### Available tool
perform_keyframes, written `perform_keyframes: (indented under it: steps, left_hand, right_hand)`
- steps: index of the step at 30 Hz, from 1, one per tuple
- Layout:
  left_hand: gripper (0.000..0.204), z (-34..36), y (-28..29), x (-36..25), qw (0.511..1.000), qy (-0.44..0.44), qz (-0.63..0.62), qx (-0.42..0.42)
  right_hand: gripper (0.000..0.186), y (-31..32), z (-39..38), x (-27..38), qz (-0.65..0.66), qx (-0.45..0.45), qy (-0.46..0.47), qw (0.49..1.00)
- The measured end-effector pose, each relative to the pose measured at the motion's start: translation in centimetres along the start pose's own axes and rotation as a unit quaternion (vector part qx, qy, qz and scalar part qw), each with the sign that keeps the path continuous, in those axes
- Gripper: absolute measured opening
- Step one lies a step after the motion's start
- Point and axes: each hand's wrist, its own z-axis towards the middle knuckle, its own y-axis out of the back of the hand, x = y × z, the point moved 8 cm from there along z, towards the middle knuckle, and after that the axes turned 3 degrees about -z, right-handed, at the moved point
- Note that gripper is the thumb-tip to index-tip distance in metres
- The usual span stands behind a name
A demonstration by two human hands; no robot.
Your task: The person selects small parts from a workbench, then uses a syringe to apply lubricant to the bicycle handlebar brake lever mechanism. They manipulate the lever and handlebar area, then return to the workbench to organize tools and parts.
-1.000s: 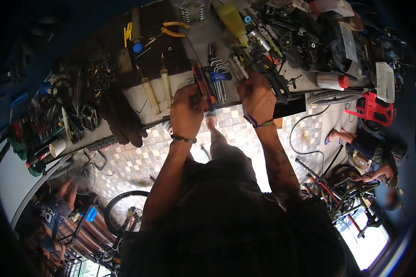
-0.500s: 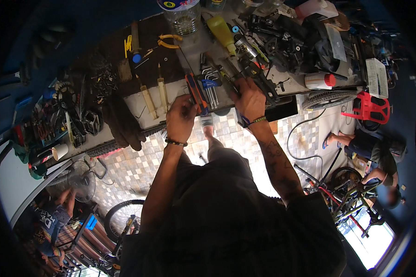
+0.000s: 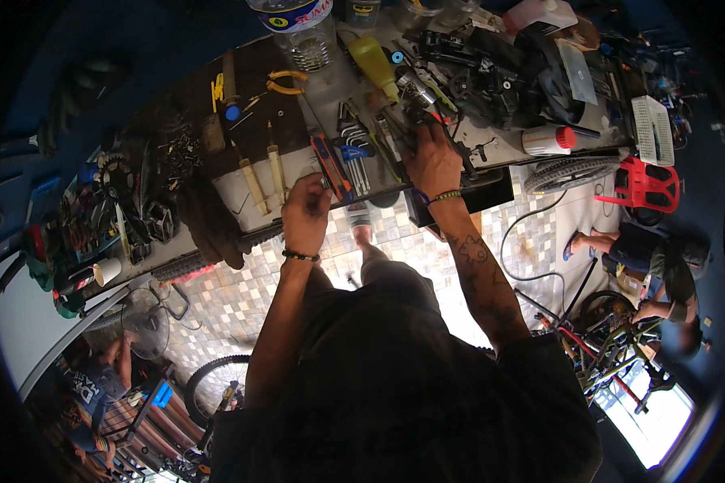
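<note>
My left hand (image 3: pixel 304 216) is curled closed at the front edge of the workbench (image 3: pixel 258 216); anything between its fingers is too small to name. Just beyond it lie an orange and blue handled tool (image 3: pixel 328 165) and a hex key set (image 3: pixel 358 154) in a blue holder. My right hand (image 3: pixel 433 167) reaches down among dark tools, its fingertips hidden against them. A slim green and grey tool (image 3: pixel 388 138) lies beside that hand. Left of my left hand are two syringes, one (image 3: pixel 254 181) tilted and the other (image 3: pixel 276 165) nearer the hand.
Yellow-handled pliers (image 3: pixel 286 82), a large clear bottle (image 3: pixel 306 40) and a yellow-green squeeze bottle (image 3: pixel 372 66) stand or lie farther back. Dark gloves (image 3: pixel 209 221) hang over the bench edge. A white container with a red lid (image 3: pixel 549 140) sits at right. Another person (image 3: pixel 669 262) is near bicycles.
My right hand has shifted slightly off the slim tool toward the dark tools beside it. My left hand has drawn a little left and nearer the bench edge. The view has shifted slightly.
</note>
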Motion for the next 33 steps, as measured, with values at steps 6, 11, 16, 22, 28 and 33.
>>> perform_keyframes:
  steps: [6, 11, 16, 22, 28, 33]
  left_hand:
    - [0.025, -0.2, 8.9, -2.0, 0.958, -0.167, 0.108, -0.206]
    - [0.032, 0.3, 19.4, 0.7, 0.881, -0.098, 0.309, -0.345]
    - [0.036, 0.4, 20.1, 3.4, 0.877, -0.118, 0.36, -0.296]
    - [0.028, 0.0, 18.6, 3.3, 0.828, -0.14, 0.442, -0.314]
    - [0.028, 0.0, 18.6, 3.0, 0.818, -0.145, 0.463, -0.308]
    - [0.029, 0.0, 18.3, 2.6, 0.821, -0.143, 0.462, -0.303]
  right_hand:
    - [0.043, 2.3, 0.9, -3.7, 0.204, -0.065, -0.073, 0.974]
    - [0.036, 3.3, 2.2, -7.3, 0.192, -0.082, -0.107, 0.972]
    - [0.037, 2.5, 3.4, -7.1, 0.139, -0.031, -0.069, 0.987]
    - [0.045, 5.0, 6.0, -2.5, 0.025, -0.146, 0.035, 0.988]
    - [0.057, 0.9, 14.3, 3.8, 0.014, -0.024, 0.072, 0.997]
    - [0.072, -3.5, 16.9, 4.7, -0.115, 0.073, 0.055, 0.989]
